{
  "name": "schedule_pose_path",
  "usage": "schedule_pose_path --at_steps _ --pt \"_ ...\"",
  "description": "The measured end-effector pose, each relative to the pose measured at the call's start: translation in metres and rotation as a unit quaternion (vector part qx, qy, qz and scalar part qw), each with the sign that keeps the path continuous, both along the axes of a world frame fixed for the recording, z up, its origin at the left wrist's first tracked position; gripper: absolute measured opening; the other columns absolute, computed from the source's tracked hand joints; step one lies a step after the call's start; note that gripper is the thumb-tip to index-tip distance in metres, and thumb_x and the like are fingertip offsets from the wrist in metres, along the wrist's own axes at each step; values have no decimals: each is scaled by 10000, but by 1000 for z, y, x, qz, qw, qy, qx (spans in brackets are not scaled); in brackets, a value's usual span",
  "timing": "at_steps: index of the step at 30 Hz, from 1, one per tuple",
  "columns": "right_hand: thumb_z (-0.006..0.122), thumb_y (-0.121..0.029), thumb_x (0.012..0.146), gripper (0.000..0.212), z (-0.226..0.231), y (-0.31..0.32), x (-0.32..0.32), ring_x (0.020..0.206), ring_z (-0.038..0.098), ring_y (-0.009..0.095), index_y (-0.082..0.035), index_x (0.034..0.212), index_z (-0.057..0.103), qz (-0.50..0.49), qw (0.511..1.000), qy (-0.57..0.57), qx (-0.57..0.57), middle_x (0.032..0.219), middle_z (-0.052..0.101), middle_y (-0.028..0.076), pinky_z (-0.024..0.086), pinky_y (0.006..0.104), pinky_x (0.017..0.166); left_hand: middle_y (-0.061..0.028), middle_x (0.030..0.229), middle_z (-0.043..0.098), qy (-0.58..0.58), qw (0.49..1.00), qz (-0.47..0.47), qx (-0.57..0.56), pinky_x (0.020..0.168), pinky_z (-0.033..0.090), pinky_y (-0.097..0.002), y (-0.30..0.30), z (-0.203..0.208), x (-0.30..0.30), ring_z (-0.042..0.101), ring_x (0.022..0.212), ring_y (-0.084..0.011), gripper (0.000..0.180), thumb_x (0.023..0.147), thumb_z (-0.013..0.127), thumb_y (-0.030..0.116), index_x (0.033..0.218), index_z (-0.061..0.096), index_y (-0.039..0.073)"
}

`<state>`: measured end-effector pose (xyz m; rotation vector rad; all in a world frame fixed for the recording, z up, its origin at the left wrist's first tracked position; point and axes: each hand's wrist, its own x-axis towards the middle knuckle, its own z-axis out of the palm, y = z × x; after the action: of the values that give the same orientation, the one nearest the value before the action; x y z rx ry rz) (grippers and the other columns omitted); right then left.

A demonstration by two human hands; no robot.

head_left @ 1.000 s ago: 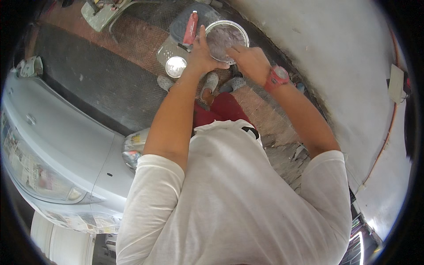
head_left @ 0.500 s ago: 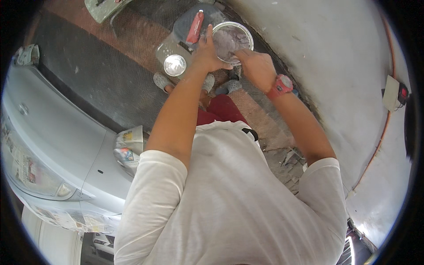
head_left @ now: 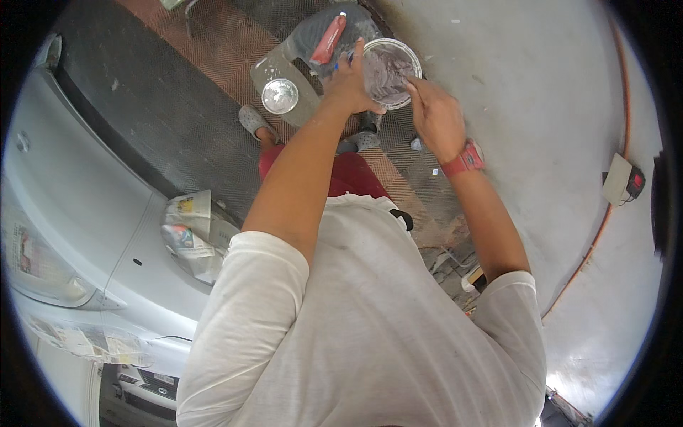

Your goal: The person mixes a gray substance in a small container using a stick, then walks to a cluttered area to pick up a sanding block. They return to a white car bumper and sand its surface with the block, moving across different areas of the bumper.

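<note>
A round white-rimmed tub (head_left: 417,58) holds greyish putty-like paste with swirls in it. My left hand (head_left: 348,89) grips the tub's left side, its thumb near the bottom of the rim and its fingers stretched along the far side. Over the tub's right edge, my right hand (head_left: 435,117) is closed with the fingertips pinched at the paste; whatever they hold is hidden. A red tube (head_left: 329,40) with a white cap lies beyond my left hand. To the left of that hand sits a round, shiny silver can or lid (head_left: 279,96).
The tube and can rest on a worn grey stool or chair seat (head_left: 302,32). A silver car (head_left: 107,185) with newspaper masking (head_left: 188,238) stands on the left. A grey wall (head_left: 526,92) with an orange cable (head_left: 590,249) and a switch box (head_left: 622,180) rises at the right.
My right hand has swung a little right and down, and its fingertips have shifted toward the tub's right rim. My left hand stays at the tub's left side. The view has shifted slightly.
</note>
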<state>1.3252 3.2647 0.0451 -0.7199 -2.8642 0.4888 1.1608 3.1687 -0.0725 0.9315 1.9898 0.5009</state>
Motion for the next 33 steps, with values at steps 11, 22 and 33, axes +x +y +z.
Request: schedule_pose_path --at_steps 11,22,33 --pt "651 -174 1065 184 57 -21 -9 817 733 343 -107 1224 716 -21 996 -50 78 1059 709 102 584 476 679 -298 1763 246 -30 999 18 13 1242 352 -641 -4 2 1 386 1581 -484 1706 526 1091 436 1759 -82 316" --pt "591 -81 1067 187 41 -32 -20 847 766 360 -82 1242 657 -107 991 52 -61 1184 758 167 610 480 724 -303 1743 276 -19 1000 13 16 1223 378 -637 -5 2 0 396 1573 -482 1714 515 1085 461 1761 -78 279" --pt "663 -63 984 225 9 -16 -17 923 741 353 -81 1207 635 3 994 -14 106 1134 715 134 601 471 716 -298 1749 268 -26 999 21 20 1223 376 -644 -7 1 2 395 1573 -482 1705 520 1086 438 1759 -78 316"
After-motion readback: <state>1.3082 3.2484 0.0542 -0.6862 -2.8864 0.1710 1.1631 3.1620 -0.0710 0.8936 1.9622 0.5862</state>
